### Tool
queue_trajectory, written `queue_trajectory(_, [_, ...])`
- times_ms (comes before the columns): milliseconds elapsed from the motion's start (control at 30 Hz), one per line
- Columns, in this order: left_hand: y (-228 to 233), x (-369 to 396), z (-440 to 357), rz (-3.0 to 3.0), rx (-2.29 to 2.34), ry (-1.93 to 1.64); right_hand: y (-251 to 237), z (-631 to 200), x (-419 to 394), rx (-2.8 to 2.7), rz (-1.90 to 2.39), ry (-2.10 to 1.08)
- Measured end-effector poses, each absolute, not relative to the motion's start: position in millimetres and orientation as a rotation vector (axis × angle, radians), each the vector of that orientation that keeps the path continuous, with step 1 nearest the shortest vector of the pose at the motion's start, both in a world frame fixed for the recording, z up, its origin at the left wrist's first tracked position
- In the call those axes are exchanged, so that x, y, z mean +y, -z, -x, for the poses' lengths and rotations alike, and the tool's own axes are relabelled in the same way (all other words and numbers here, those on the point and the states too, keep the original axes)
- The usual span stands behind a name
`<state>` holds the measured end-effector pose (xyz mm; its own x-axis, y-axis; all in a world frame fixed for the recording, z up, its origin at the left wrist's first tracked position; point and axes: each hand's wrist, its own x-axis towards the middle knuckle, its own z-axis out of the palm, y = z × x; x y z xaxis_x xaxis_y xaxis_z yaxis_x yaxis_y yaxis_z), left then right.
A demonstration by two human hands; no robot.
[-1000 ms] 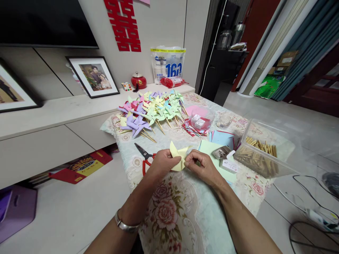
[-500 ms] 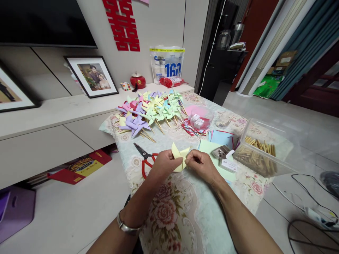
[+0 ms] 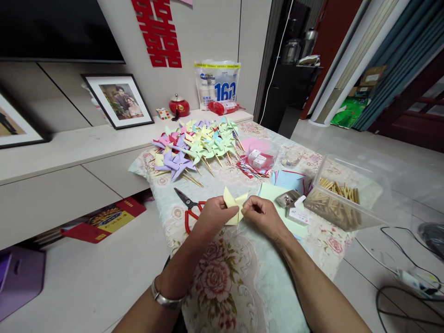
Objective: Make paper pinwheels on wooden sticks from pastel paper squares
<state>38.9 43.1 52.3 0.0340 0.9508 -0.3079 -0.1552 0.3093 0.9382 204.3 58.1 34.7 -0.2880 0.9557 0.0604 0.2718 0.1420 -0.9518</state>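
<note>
Between my hands, over the near part of the table, is a pale yellow paper pinwheel (image 3: 231, 217) with its points partly folded inward. My left hand (image 3: 219, 213) is closed on its left side, the thumb pressing near its centre. Fingers pinched, my right hand (image 3: 261, 213) grips the pinwheel's right edge; whether a pin is also between those fingertips is hidden. Scissors with red handles (image 3: 192, 210) lie just left of my left hand, blades pointing away. To the right of my right hand are light green paper sheets (image 3: 272, 192), an opened small box (image 3: 297, 215) and a clear case of small metal pieces (image 3: 287, 198).
Finished pinwheels on sticks (image 3: 204, 145) are heaped at the table's far side. A clear bin of short wooden sticks (image 3: 336, 199) stands at the right edge. A round clear container (image 3: 260, 157) sits beyond blue sheets (image 3: 287, 180). Cables (image 3: 398, 300) lie on the floor.
The view has shifted very slightly. Both hands keep their hold on the yellow pinwheel, with no clear movement of the paper.
</note>
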Motion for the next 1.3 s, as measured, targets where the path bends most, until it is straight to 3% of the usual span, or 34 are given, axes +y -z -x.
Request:
queue_trajectory(600, [-49.1,42.7,-39.8,-0.912,1.247,-1.036,-35.6,-204.6,57.9,-1.666,1.175,-1.207])
queue_trajectory(800, [-57.2,45.0,-19.6,-0.893,1.160,-0.868,-33.0,-214.6,63.5,-1.347,1.017,-1.075])
queue_trajectory(1067, [-78.3,53.9,-9.0,-1.135,1.075,-0.538,-34.4,-214.8,59.8,-1.562,0.758,-1.506])
queue_trajectory(1300, [-82.5,64.7,-11.5,-1.278,1.071,-0.391,-39.6,-213.2,56.0,-1.603,0.826,-1.590])
